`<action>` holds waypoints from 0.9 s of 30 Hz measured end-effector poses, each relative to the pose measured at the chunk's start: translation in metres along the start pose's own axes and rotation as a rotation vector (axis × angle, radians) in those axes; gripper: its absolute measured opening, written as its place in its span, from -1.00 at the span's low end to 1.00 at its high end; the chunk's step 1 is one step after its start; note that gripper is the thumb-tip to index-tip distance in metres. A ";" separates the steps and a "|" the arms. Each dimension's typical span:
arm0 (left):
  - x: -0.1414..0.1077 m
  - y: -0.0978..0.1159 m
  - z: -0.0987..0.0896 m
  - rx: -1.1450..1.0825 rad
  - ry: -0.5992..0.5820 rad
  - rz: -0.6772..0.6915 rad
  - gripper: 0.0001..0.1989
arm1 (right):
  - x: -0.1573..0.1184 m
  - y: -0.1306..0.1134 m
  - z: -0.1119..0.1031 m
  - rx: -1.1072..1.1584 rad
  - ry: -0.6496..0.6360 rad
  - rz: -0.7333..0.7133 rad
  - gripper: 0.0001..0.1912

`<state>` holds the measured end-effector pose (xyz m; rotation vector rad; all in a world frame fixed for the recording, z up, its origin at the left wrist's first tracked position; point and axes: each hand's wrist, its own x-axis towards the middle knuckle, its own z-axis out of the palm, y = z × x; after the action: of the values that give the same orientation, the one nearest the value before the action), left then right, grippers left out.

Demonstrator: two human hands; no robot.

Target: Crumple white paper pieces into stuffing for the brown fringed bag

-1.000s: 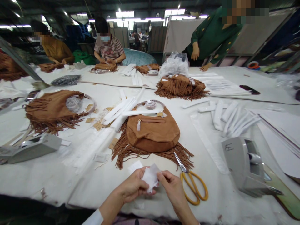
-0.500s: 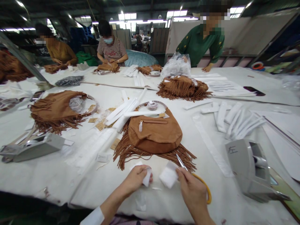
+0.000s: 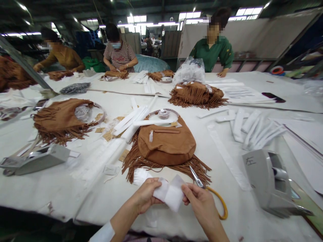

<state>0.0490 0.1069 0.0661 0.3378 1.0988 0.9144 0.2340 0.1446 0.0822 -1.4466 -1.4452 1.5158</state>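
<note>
The left hand point(image 3: 146, 196) pinches a thin white sheet point(image 3: 158, 191) and the right hand point(image 3: 199, 200) grips another white piece point(image 3: 175, 198) — the two overlap in view, above the desk point(image 3: 106, 205), in front of the brown fringed handbag point(image 3: 166, 144). Yellow-handled scissors point(image 3: 221, 202) lie beside the right hand, partly hidden — tips at the bag's fringe point(image 3: 199, 166).

Wearer's hands point(image 3: 147, 194) point(image 3: 202, 200): two; tape dispensers point(image 3: 45, 162) point(image 3: 259, 179): two; scissors point(image 3: 199, 180): one.
</note>
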 end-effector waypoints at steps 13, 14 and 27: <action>-0.004 -0.009 0.002 -0.139 -0.200 -0.093 -0.49 | 0.000 0.017 0.014 -0.002 -0.009 0.023 -0.47; -0.007 -0.008 0.004 -0.101 -0.210 -0.067 -0.53 | 0.000 0.016 0.016 -0.018 -0.017 0.014 -0.48; -0.001 -0.008 -0.018 -0.019 0.054 -0.021 -0.68 | -0.008 0.086 -0.074 -0.892 0.350 -0.395 -0.35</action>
<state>0.0370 0.0975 0.0533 0.2870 1.1402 0.9193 0.3272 0.1388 0.0171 -1.6299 -2.1209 0.3218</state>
